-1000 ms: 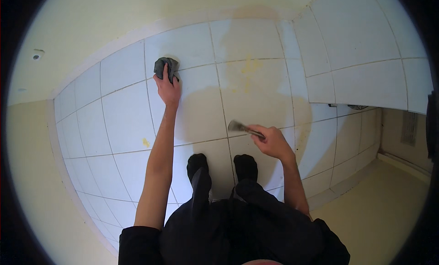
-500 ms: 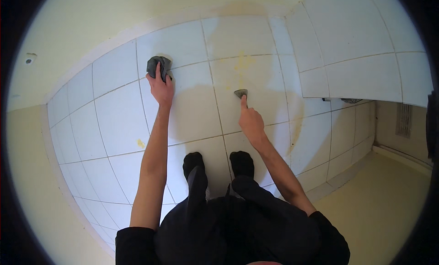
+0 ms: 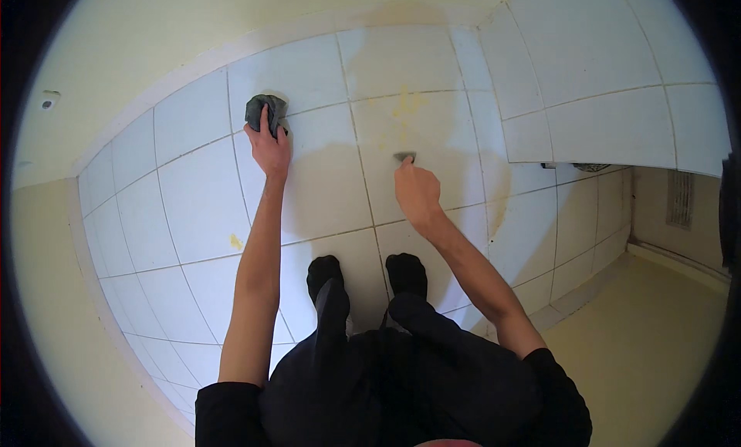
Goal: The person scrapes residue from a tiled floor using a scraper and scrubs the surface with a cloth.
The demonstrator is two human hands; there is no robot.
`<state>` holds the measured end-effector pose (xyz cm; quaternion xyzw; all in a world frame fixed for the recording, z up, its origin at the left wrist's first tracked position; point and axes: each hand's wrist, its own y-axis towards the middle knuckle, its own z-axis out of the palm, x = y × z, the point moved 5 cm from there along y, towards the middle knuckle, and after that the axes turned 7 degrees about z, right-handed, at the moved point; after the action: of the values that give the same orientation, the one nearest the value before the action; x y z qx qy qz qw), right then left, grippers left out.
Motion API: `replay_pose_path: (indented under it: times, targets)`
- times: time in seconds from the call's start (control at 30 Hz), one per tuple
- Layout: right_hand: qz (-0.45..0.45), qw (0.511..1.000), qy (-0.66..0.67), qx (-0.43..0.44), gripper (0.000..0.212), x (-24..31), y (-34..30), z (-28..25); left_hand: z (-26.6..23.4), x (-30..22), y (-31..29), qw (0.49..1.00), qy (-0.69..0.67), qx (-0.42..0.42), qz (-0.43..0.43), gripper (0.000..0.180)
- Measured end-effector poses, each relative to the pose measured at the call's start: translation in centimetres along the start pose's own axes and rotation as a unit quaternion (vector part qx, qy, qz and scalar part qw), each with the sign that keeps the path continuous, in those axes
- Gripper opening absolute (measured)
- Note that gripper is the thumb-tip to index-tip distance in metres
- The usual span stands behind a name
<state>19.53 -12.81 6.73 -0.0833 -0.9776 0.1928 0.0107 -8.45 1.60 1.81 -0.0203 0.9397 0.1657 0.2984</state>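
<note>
My left hand (image 3: 270, 151) is closed on a crumpled dark grey cloth (image 3: 259, 110), pressed against the white tiled floor (image 3: 309, 188) at the far left. In my right hand (image 3: 419, 194) is a small scraper with a flared blade (image 3: 407, 155), its edge at the tile ahead of my feet. Most of its handle is hidden by the hand. Yellow smears (image 3: 405, 104) mark the tile just beyond the scraper. Another yellow spot (image 3: 236, 241) lies beside my left forearm.
My feet in black socks (image 3: 405, 274) stand close behind the hands. A white tiled panel (image 3: 602, 131) rises at the right, with a dark gap beneath it and a vent grille (image 3: 680, 202) beyond. Pale walls (image 3: 154, 30) bound the floor. A brownish stain (image 3: 499, 214) lies to the right.
My right hand has turned and shifted slightly left, with the scraper's blade tilted and showing less. The left hand and cloth stay nearly where they were.
</note>
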Motion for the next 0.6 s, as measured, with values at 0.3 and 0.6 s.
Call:
replay_pose_path:
  times: [0.3,0.6]
  targets:
    - [-0.016,0.995,-0.082,-0.049,0.053,1.3,-0.4,2.2,0.0,0.1,-0.1,1.0,0.004,-0.004,-0.003,0.06]
    - [0.0,0.993,-0.112,0.03,0.058,2.7,-0.6,2.3,0.1,0.4,-0.2,1.0,0.01,-0.002,-0.005,0.058]
